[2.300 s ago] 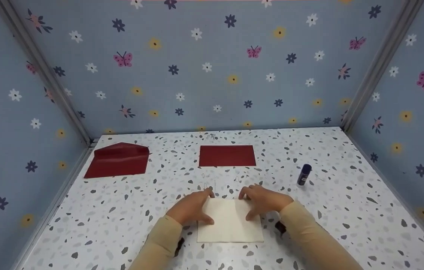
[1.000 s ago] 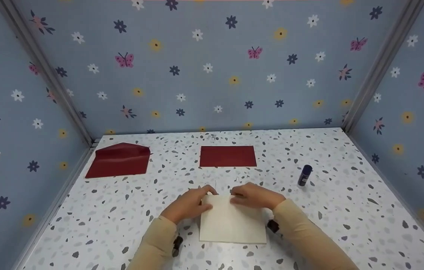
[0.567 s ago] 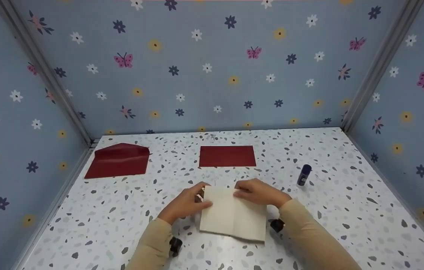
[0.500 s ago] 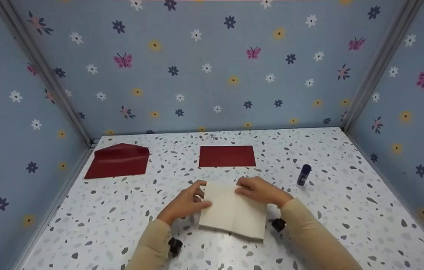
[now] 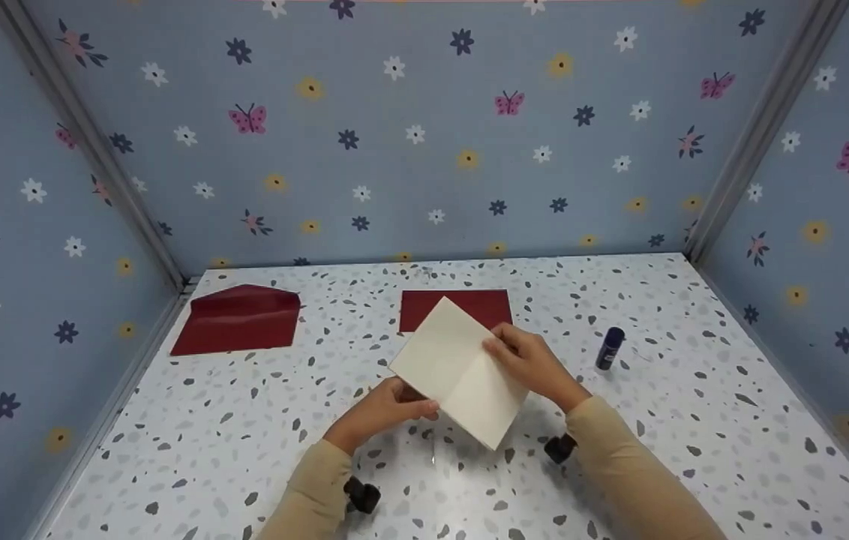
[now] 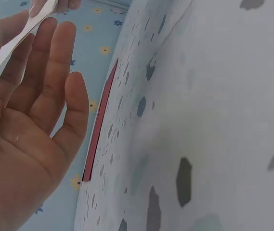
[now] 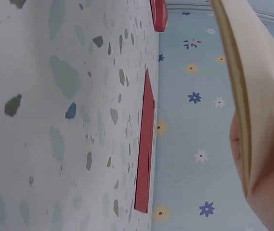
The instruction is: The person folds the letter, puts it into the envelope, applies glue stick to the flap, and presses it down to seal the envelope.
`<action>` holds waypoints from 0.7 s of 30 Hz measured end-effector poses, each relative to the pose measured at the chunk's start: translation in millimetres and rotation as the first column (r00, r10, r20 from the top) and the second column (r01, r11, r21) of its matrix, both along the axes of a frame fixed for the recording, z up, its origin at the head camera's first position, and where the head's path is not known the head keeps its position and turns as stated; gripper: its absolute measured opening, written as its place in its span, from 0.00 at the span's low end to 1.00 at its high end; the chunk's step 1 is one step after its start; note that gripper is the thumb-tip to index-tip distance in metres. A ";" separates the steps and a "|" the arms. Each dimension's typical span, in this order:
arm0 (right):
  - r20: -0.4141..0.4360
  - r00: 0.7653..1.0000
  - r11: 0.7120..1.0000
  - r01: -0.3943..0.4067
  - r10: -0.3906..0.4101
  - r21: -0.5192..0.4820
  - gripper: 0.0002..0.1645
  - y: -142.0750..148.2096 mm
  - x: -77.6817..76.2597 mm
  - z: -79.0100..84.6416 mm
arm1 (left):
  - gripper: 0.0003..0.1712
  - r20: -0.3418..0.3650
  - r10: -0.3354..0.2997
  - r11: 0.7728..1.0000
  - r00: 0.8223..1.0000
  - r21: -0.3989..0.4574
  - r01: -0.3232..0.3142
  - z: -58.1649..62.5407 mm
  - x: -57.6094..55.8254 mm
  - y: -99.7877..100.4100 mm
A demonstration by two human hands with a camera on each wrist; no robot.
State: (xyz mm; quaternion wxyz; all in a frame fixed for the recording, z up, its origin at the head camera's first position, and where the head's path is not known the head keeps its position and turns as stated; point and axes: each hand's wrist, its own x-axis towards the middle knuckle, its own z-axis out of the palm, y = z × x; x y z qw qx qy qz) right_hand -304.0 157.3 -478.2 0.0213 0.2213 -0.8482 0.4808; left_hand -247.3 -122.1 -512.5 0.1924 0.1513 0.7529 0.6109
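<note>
A folded stack of cream paper (image 5: 432,352) with a crease across its middle is held up off the table, turned so one corner points away. My left hand (image 5: 383,409) pinches its near-left edge, thumb on top and fingers beneath; in the left wrist view the paper (image 6: 6,52) lies between thumb and fingers of the hand (image 6: 31,144). On the far-right edge my right hand (image 5: 533,364) grips the paper, thumb on its upper face. The right wrist view shows the paper's layered edge (image 7: 242,96) beside the right hand (image 7: 271,197).
Behind the paper lies a flat red rectangle (image 5: 484,304), partly covered from view. A red envelope (image 5: 237,326) with its flap raised sits at the back left. At right, a dark blue capped tube (image 5: 609,349) rests on the speckled table (image 5: 694,420). Flowered walls enclose it.
The cream paper has been lifted from the table and turned into a diamond, moving away from the body. Both hands now hold opposite edges; the right hand has moved farther forward.
</note>
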 end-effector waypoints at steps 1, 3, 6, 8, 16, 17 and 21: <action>0.004 1.000 1.000 0.007 -0.007 -0.009 0.13 -0.5 0.2 0.2 | 0.27 0.004 -0.010 1.000 1.000 0.010 0.010 0.0 -0.2 2.5; 0.005 1.000 1.000 0.018 -0.018 -0.022 0.14 -1.3 0.7 0.6 | 0.26 -0.001 -0.026 0.999 1.000 0.024 0.026 0.0 -0.6 6.8; 0.009 1.000 0.999 0.021 -0.020 -0.037 0.15 -0.9 1.2 1.0 | 0.26 -0.007 -0.025 0.999 1.000 0.021 0.026 -0.2 -1.4 10.3; 0.016 1.000 0.999 0.017 -0.017 -0.041 0.15 -0.1 1.4 0.9 | 0.27 -0.014 -0.019 1.000 1.000 0.016 0.020 -0.5 -2.0 10.1; 0.047 0.998 0.996 -0.040 0.044 -0.083 0.15 10.2 0.6 -2.3 | 0.23 -0.107 0.050 0.997 0.993 0.063 -0.044 1.7 -8.6 3.7; 0.054 0.997 0.996 -0.046 0.051 -0.082 0.15 11.6 0.8 -2.6 | 0.22 -0.128 0.070 0.996 0.989 0.071 -0.061 2.2 -9.6 3.0; 0.097 0.992 0.995 -0.069 0.076 -0.075 0.17 15.9 2.6 -3.4 | 0.20 -0.172 0.161 0.985 0.972 0.093 -0.147 5.6 -12.2 1.9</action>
